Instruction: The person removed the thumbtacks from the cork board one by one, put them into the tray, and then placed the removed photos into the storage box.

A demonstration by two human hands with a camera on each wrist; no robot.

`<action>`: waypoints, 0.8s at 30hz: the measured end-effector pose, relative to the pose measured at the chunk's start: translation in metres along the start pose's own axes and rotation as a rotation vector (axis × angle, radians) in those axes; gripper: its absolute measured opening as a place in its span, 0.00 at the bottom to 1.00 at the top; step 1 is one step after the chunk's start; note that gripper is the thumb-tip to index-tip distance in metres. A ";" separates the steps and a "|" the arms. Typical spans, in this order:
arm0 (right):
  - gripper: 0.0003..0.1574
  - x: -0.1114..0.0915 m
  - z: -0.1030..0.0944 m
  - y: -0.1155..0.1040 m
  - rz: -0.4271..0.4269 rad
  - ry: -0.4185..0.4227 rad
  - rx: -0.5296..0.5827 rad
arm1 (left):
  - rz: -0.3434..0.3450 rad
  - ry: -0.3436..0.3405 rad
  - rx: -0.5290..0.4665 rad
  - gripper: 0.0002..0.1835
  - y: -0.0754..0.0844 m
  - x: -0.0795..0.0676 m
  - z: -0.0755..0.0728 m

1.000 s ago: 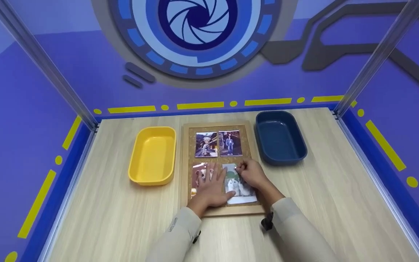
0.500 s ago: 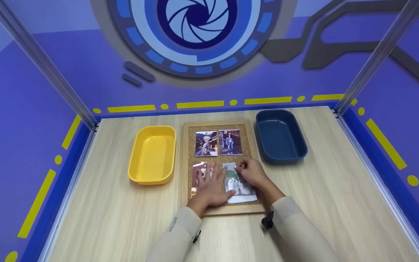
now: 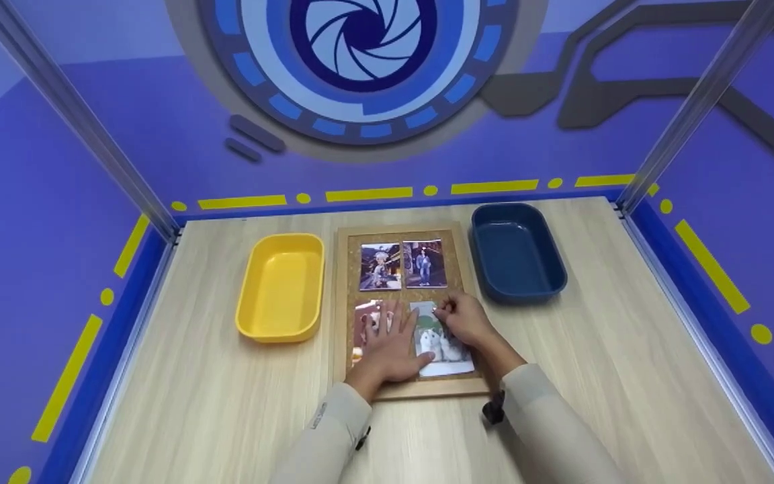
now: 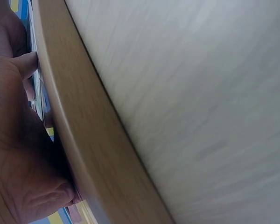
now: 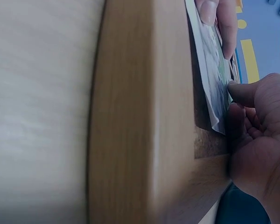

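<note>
Tabletop (image 3: 179, 417) | lower-right photo (image 3: 435, 344) | partly under left grip (image 3: 390, 346), right grip (image 3: 467, 321) pinching pale object (image 3: 435, 310)

Lt-beige slvs (image 3: 562, 420) w/ sm. dk lettering (image 3: 319, 415) on L, blk pcs (image 3: 494, 409) by both cuffs (image 3: 520, 382).

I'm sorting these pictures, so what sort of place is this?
Probably a demo booth or enclosed workstation: blue-and-purple printed flat wall panels stand on three sides of a pale rectangular wood-grain tabletop, with straight grey metallic posts at the back corners.
</note>
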State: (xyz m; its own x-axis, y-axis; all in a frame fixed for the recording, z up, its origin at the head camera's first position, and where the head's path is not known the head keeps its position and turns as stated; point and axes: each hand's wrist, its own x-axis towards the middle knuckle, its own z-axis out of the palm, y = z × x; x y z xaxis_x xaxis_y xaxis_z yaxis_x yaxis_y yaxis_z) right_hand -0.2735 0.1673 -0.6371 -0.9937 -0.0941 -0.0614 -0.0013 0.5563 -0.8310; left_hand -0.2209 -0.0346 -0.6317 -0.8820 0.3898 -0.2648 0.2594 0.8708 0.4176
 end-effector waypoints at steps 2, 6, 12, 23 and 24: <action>0.07 0.000 0.000 0.000 -0.006 0.009 0.000 | 0.002 0.005 -0.003 0.54 -0.001 0.001 0.001; 0.07 0.000 0.001 0.001 -0.018 0.014 -0.001 | 0.005 0.011 -0.009 0.54 -0.003 0.004 0.004; 0.07 -0.001 0.000 0.001 -0.019 0.009 0.001 | -0.002 -0.002 -0.005 0.54 -0.001 0.001 0.002; 0.07 -0.002 -0.002 0.000 -0.014 -0.014 -0.008 | -0.007 0.007 -0.020 0.55 -0.003 0.004 0.007; 0.07 -0.002 -0.001 0.000 -0.012 -0.018 -0.007 | -0.004 0.012 -0.023 0.55 -0.004 0.004 0.008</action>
State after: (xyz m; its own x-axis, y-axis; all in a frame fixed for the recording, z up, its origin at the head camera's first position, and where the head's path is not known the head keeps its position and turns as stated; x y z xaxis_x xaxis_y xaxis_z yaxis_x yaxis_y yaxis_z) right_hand -0.2719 0.1686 -0.6362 -0.9914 -0.1152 -0.0617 -0.0136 0.5607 -0.8279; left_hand -0.2225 -0.0341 -0.6409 -0.8878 0.3825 -0.2559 0.2471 0.8653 0.4362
